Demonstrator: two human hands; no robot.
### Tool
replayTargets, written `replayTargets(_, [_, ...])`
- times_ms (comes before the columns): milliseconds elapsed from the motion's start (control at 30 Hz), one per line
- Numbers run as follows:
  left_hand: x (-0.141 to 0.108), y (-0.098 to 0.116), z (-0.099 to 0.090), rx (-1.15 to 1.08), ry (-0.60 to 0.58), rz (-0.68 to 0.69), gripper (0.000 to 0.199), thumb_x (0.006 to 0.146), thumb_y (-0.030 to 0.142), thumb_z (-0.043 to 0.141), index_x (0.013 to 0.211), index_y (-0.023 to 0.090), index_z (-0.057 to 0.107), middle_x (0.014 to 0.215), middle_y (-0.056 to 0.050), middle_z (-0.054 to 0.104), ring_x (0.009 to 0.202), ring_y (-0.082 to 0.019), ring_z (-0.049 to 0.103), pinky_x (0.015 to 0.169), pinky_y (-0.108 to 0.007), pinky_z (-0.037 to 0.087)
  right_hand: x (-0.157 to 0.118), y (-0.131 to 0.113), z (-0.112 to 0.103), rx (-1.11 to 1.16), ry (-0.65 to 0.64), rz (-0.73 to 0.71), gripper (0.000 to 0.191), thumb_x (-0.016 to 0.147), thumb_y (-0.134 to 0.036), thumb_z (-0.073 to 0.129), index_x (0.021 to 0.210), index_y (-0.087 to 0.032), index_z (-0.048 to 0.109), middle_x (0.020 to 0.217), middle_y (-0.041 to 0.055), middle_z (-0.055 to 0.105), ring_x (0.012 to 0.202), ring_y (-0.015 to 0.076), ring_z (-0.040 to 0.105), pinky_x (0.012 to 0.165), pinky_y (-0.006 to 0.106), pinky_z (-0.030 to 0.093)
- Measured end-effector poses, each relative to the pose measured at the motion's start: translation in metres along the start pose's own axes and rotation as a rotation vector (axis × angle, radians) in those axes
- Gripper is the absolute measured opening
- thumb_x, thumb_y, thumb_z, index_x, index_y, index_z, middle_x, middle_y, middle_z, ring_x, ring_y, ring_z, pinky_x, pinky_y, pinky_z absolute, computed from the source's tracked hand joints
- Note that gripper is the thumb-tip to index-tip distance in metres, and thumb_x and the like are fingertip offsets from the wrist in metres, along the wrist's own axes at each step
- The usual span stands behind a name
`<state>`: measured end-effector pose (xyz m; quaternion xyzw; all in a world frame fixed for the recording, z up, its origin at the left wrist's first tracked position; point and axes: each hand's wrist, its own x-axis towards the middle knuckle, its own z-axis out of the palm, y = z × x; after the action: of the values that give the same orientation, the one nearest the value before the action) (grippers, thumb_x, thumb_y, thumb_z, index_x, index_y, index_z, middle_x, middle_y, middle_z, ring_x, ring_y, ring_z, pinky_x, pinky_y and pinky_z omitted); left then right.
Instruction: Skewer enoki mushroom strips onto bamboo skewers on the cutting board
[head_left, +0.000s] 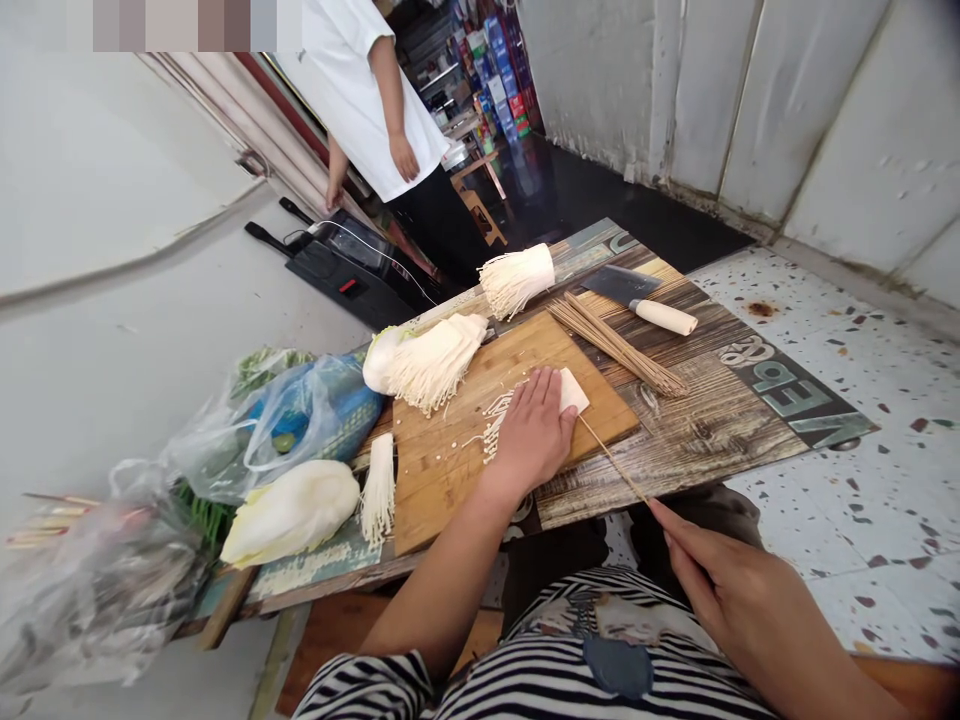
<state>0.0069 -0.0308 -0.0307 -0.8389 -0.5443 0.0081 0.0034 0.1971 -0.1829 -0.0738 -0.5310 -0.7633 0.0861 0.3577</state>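
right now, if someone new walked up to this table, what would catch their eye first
Probably the left hand, laid over pale enoki mushrooms on the cutting board, while the right hand holds a thin skewer reaching their base. Next, perhaps, the cleaver lying beyond the board, past a bundle of skewers. The large pale cabbage left of the board stands out too.
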Motion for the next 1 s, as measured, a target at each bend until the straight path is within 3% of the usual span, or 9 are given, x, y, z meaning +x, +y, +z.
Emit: replayTargets(1000, [-0.0005,0.0013,0.0002,0.003,0.006,-0.006,0.056,0.101,0.036,0.024,0.148,0.006,0.029,0.155,-0.013,0.029,0.146,-0.022,0.023,0.120,-0.040,0.020,-0.0011,-0.0020,0.0018,0.015,0.011,0.023,0.038,0.094,-0.017,0.038,0.125,-0.010,0.059,0.090,0.0095,0.075,0.070,0.0166,0.071,0.063,0.025,0.059])
